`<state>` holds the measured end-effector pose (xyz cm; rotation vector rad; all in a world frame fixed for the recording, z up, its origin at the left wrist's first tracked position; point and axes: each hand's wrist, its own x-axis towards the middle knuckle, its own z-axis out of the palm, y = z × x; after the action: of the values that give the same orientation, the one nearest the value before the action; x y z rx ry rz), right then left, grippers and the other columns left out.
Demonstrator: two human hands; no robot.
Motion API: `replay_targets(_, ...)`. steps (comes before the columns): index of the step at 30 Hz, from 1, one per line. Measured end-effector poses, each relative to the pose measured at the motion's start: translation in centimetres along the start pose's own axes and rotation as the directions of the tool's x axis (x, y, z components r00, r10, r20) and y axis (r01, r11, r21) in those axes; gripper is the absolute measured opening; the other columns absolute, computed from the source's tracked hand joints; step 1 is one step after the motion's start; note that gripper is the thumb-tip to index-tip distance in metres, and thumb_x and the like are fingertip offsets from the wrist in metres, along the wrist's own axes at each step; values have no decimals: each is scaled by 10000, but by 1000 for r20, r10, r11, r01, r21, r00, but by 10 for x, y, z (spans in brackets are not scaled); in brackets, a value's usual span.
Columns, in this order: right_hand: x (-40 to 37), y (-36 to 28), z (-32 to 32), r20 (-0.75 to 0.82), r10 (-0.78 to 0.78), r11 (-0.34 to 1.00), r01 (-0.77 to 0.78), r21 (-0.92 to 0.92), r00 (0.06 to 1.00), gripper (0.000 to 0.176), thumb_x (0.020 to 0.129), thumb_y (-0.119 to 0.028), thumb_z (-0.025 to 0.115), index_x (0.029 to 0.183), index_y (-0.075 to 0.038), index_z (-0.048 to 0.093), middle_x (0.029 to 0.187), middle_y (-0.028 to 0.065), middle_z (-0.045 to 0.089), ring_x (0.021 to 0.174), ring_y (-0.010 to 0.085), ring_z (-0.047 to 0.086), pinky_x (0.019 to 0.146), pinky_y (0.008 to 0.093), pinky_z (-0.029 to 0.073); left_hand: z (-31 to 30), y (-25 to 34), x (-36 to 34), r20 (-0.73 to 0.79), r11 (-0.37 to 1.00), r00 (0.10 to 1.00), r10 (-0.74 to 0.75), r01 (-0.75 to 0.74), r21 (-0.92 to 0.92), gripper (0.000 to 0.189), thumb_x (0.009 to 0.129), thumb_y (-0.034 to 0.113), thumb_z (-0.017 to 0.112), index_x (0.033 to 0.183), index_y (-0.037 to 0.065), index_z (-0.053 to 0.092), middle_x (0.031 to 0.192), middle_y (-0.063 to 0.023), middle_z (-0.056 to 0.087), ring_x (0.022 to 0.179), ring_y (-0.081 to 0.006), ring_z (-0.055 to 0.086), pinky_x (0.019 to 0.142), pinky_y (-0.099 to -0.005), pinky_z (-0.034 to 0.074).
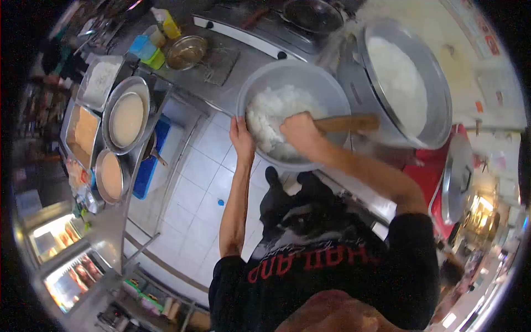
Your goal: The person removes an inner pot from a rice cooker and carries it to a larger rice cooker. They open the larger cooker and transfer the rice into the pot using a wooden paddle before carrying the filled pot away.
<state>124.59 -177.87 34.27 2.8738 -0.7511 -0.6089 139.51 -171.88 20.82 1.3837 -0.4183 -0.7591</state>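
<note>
Left hand [241, 138]: grip clamped on steel bowl [312, 77] rim. Right hand [300, 133]: grip closed round wooden paddle [354, 123], buried in rice [271, 116]. Rice cooker [440, 110] just beside.

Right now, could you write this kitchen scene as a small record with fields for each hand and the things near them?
left hand: grips the rim of the bowl
right hand: holds a wooden paddle in the rice
bowl: grey, partly filled with rice
pot: open, beside the bowl, holds white rice
counter: steel, with round pans of pale mix
</note>
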Motion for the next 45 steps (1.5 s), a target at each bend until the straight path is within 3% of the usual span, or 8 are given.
replay_targets(4,-34,29,33,-115,4,999,0,41,993,96,731,-163,630,694,-107,698,679,77,667,687,231,679,589,381,510,4,12,-3,37,986,989,146,-149,76,286,993,181,415,1079,-44,568,970,-71,607,898,-147,527,817,-277,421)
replay_targets(11,-88,70,-25,-94,27,996,-19,89,995,126,747,-187,623,704,-104,707,669,83,659,697,239,679,592,387,523,7,29,-12,37,999,999,23,-25,41,351,991,219,435,1163,-65,548,1092,-107,600,1011,-166,527,898,-287,403)
replay_targets(21,23,-7,44,-264,-184,978,150,-144,947,67,705,-167,661,695,-111,697,625,29,641,603,200,650,529,369,480,7,22,-16,-9,991,1000,13,-12,135,339,1001,236,443,1144,-58,534,1048,-80,602,967,-155,537,862,-289,426)
replay_targets(28,-51,44,27,-75,-7,999,10,41,997,84,734,-157,646,703,-100,699,698,65,679,680,224,683,606,363,529,1,-3,0,-19,950,982,187,-175,257,306,997,199,418,1061,-65,558,973,-86,596,895,-147,508,818,-280,414)
replay_targets(34,-108,80,-18,-181,245,958,-208,200,952,79,722,-142,637,712,-96,701,712,104,683,691,258,688,626,380,537,4,5,-6,2,985,992,130,-129,114,276,1000,243,451,1019,-4,572,874,-15,573,813,-119,498,727,-261,409)
replay_targets(40,-109,59,37,-98,134,971,-111,211,986,85,696,-131,629,703,-74,692,688,111,672,661,266,678,606,390,534,3,-1,-2,36,990,991,130,-131,54,300,1005,235,448,1096,-19,580,962,-50,608,851,-123,542,742,-269,443)
replay_targets(43,-114,58,29,-326,239,959,-170,226,915,76,687,-123,636,709,-77,692,687,102,674,664,259,680,603,391,538,0,-2,-6,-2,993,995,96,-96,68,316,1000,238,464,1118,-32,580,1003,-63,615,887,-138,547,788,-274,442)
replay_targets(45,-116,63,24,-161,123,979,-93,181,979,73,685,-129,643,710,-84,695,701,106,677,671,252,681,601,395,539,-3,-6,-1,20,986,994,110,-111,126,310,995,225,469,1125,-34,581,1016,-66,616,909,-148,545,815,-282,438)
